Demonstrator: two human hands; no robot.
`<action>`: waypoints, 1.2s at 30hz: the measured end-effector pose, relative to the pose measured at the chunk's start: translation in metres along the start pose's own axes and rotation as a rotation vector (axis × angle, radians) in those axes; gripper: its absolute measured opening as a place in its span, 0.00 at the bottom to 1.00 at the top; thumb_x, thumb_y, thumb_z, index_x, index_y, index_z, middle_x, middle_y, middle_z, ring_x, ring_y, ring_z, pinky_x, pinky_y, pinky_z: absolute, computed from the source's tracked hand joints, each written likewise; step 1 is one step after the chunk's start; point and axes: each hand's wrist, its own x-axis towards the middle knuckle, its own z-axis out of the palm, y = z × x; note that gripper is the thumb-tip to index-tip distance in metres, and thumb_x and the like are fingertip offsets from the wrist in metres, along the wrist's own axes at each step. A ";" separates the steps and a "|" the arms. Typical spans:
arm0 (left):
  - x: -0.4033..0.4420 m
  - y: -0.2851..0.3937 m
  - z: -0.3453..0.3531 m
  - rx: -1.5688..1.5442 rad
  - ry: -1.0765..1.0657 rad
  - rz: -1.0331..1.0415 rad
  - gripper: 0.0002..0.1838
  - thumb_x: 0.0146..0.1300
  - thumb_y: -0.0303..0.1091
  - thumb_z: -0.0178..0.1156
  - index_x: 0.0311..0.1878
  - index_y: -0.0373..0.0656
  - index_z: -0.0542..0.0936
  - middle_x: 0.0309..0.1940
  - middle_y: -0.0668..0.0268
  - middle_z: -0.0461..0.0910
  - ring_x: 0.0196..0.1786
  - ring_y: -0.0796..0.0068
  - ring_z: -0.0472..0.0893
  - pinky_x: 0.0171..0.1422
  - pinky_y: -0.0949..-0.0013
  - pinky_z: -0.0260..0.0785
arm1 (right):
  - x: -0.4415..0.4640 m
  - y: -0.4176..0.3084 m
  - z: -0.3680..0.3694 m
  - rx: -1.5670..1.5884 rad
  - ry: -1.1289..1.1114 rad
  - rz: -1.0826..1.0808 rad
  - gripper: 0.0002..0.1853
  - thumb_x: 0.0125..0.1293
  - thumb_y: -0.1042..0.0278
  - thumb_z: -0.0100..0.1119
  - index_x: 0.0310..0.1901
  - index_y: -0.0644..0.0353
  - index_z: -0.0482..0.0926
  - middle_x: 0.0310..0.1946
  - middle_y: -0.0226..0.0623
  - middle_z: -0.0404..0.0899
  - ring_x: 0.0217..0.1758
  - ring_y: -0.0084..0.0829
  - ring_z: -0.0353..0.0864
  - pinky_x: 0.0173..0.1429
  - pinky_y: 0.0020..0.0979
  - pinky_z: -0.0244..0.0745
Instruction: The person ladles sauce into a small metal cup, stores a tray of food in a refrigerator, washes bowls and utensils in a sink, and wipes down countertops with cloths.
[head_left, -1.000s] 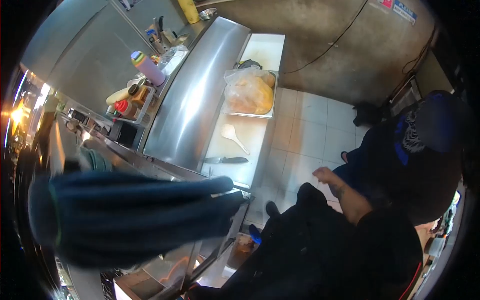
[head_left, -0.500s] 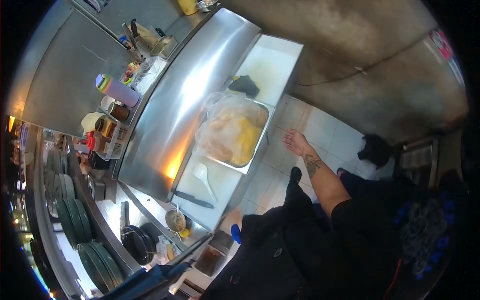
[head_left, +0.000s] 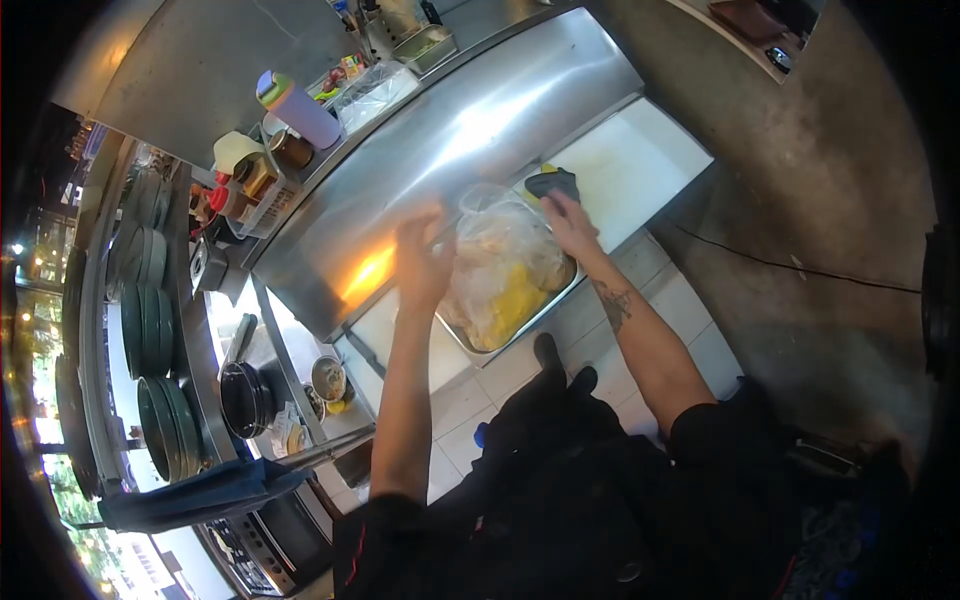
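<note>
My right hand (head_left: 572, 228) is at the far edge of a metal tray (head_left: 482, 354), with its fingers closed on a dark cloth (head_left: 553, 184) that has a yellow part beside it. My left hand (head_left: 426, 255) is raised by the tray's left side, near the clear plastic bag (head_left: 497, 238), and is smeared by motion. Whether it touches the bag cannot be told. The bag, with pale and yellow contents, fills the tray. Part of a white board (head_left: 455, 355) shows left of the tray, and more white board (head_left: 640, 165) lies to its right.
A curved steel cover (head_left: 440, 140) runs behind the tray. Beyond it stand a purple bottle (head_left: 305, 112) and a basket of jars (head_left: 265, 208). Green plates (head_left: 160, 425), black pans (head_left: 243, 400) and a small bowl (head_left: 328, 378) are at left. Another person's dark patterned clothing (head_left: 840, 535) shows lower right.
My left arm has come into view and reaches over the counter. My right hand has moved from beside the counter to the dark cloth. The view has turned, and the other person is now mostly hidden.
</note>
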 end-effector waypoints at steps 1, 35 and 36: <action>0.019 -0.006 0.032 0.081 -0.011 0.113 0.25 0.65 0.40 0.74 0.59 0.34 0.83 0.55 0.49 0.84 0.58 0.49 0.84 0.67 0.52 0.76 | 0.006 -0.009 0.005 -0.258 -0.321 -0.032 0.24 0.72 0.49 0.68 0.58 0.61 0.85 0.54 0.52 0.87 0.61 0.45 0.86 0.65 0.42 0.78; -0.015 0.029 0.040 0.017 -0.101 -0.530 0.15 0.67 0.28 0.62 0.55 0.41 0.87 0.63 0.47 0.82 0.63 0.42 0.83 0.67 0.51 0.78 | 0.087 -0.032 -0.029 0.058 -0.877 -0.330 0.27 0.75 0.61 0.65 0.71 0.62 0.75 0.62 0.48 0.77 0.62 0.45 0.79 0.66 0.41 0.78; -0.010 0.038 0.025 -0.049 -0.051 -0.549 0.15 0.67 0.27 0.63 0.56 0.40 0.87 0.64 0.47 0.82 0.62 0.45 0.84 0.64 0.53 0.81 | 0.088 -0.029 -0.050 0.190 -0.698 -0.151 0.25 0.79 0.63 0.61 0.73 0.60 0.73 0.65 0.45 0.75 0.64 0.41 0.78 0.68 0.38 0.76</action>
